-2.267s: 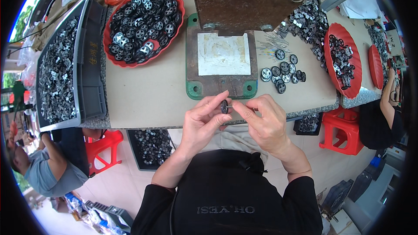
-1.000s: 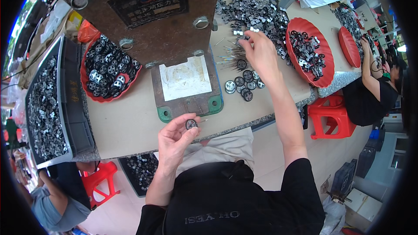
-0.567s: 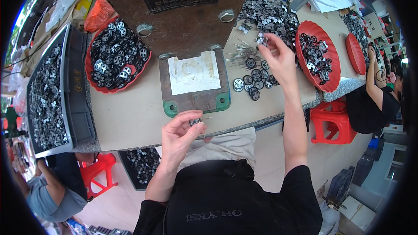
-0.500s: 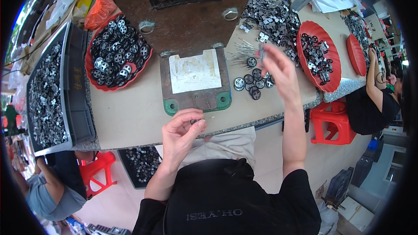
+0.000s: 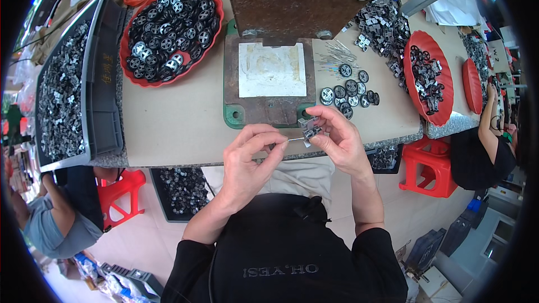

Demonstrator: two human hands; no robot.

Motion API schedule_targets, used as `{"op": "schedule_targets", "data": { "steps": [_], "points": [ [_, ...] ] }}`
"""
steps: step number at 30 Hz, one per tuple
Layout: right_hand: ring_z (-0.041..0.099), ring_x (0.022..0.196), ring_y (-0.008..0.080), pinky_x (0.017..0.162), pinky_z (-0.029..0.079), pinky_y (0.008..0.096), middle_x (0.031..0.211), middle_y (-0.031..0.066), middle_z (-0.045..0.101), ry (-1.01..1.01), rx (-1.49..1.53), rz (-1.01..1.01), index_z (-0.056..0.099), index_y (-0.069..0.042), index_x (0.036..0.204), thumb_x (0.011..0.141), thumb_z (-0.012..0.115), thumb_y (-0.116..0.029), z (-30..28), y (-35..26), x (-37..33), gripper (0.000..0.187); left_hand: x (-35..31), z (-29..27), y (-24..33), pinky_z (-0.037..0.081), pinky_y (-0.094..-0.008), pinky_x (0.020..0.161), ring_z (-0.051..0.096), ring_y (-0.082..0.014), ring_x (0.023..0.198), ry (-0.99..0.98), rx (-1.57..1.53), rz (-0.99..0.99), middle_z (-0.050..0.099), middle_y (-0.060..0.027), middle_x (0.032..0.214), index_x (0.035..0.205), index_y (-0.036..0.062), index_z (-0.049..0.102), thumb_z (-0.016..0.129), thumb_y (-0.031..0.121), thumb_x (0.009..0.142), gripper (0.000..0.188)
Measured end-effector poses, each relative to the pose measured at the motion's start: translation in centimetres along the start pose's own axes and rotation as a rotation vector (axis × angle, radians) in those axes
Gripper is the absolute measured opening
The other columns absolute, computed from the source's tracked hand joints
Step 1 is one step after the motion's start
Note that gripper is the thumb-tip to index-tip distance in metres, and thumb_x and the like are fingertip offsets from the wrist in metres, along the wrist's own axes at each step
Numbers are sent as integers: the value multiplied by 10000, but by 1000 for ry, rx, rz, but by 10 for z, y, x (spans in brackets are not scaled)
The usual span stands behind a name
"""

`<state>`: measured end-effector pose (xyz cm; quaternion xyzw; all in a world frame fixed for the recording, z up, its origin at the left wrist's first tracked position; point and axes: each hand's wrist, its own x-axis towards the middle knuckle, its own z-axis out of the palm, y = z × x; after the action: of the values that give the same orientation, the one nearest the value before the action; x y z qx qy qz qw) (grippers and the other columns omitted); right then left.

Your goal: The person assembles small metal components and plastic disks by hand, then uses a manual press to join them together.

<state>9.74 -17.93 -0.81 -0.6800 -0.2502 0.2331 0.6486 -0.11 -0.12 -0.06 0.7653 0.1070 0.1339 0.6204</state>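
Observation:
My left hand (image 5: 250, 154) pinches a thin metal axle (image 5: 295, 139) between thumb and fingers. A dark bit shows at its fingertips, mostly hidden; in the earlier frame it looks like a small wheel on the axle's end. My right hand (image 5: 341, 143) grips a small silver and black bracket-like part (image 5: 308, 128) by its side. The axle's free end meets this part; whether it has entered a hole I cannot tell. Both hands are over the table's front edge, just before the press base (image 5: 269, 113). Loose black wheels with silver spokes (image 5: 339, 91) lie beyond my right hand.
A metal press (image 5: 303, 5) rises at the back centre. Loose axles (image 5: 336, 56) lie right of it, near a heap of silver parts (image 5: 382, 25). Red bowls hold wheels (image 5: 218, 31) and assembled pieces (image 5: 446, 98). A grey bin (image 5: 104, 101) stands left; co-workers sit on either side.
My right hand has come back from the wheels and parts at the right, bringing the bracket-like part to the axle. My left hand has moved slightly right. The view has shifted.

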Motion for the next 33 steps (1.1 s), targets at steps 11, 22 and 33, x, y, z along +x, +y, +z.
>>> {"op": "schedule_targets", "data": {
  "steps": [11, 22, 33],
  "points": [
    [532, 788, 146, 680, 450, 248, 976, 77, 559, 76, -419, -180, 567, -3, 1169, 772, 669, 15, 10, -15, -1, 410, 1, -2, 3, 511, -248, 605, 617, -129, 704, 17, 198, 121, 616, -78, 956, 899, 19, 689, 691, -31, 761, 148],
    [599, 787, 181, 683, 495, 315, 955, 129, 624, 82, -488, -308, 588, -1, 1128, 766, 665, 35, 13, -20, -3, 371, 2, -7, 0, 529, -231, 663, 620, -120, 773, -90, 25, -41, 623, -94, 955, 909, -17, 686, 674, -38, 789, 123],
    [607, 787, 287, 696, 493, 335, 942, 172, 622, 93, -601, -524, 576, 19, 1142, 740, 668, 43, 15, -5, 1, 412, 3, -5, -1, 520, -221, 642, 611, -105, 767, -41, 176, 37, 629, -89, 931, 878, -24, 692, 682, -29, 785, 94]
  ]
}}
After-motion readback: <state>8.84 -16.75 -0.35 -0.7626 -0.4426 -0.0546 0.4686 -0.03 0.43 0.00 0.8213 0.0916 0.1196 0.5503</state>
